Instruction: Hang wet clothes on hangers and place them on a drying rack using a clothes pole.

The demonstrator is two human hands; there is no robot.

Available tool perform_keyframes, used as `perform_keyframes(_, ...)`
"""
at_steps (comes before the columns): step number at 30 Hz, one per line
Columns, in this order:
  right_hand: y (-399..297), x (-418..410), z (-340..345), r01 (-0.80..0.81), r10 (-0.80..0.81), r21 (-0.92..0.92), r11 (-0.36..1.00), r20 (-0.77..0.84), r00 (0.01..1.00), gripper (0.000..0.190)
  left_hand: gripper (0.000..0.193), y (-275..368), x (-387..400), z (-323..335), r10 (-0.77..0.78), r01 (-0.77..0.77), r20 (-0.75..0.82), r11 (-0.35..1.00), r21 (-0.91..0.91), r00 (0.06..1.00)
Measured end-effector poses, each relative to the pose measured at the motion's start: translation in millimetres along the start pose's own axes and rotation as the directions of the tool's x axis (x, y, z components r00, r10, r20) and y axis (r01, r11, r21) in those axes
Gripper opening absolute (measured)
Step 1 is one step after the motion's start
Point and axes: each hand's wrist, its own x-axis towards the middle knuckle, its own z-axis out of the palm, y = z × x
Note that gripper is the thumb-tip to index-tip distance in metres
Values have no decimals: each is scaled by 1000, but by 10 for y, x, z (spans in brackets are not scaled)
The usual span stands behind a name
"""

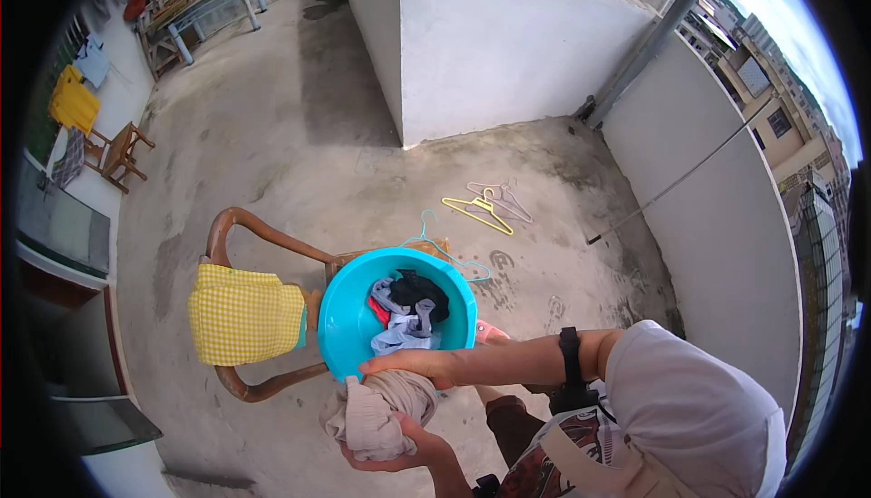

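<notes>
Bunched in both hands is a pale beige garment [378,416] with a gathered elastic band, held over the near rim of a turquoise plastic basin [347,321]. My right hand [425,367] grips its upper part from above. From below, my left hand [401,447] cups and holds the lower part. Inside the basin lie a black garment [418,290], light blue-grey clothes [405,335] and a piece of red cloth [378,311]. The basin rests on a wooden armchair [235,226]. A turquoise hanger [469,265] lies behind the basin's far right rim, partly hidden.
A yellow checked cloth [238,314] hangs over the chair's back. Yellow [476,216] and pinkish [520,211] hangers lie on the concrete floor. A metal pole [680,175] leans against the right wall. At the left stand a small wooden chair [121,151] and hanging clothes [73,100].
</notes>
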Motion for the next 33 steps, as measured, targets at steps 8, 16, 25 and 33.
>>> perform_keyframes(8, 243, 218, -70, -75, 46, 133, 988, 209, 977, 19, 48, -109, 339, -220, 605, -587, 387, 789, -179, 696)
perform_keyframes(16, 390, 545, -406, 90, -91, 19, 996, 322, 942, 24, 52, -273, 424, -163, 672, -653, 470, 720, -236, 572)
perform_keyframes(25, 291, 542, -536, -265, 144, -252, 931, -414, 899, 41, 55, -703, 443, 103, 45, 72, 421, 963, -259, 906)
perform_keyframes(33, -769, 280, -2127, -324, -820, -924, 203, -341, 460, 37, 66, -1962, 233, -196, -19, -758, 870, 483, 439, 492)
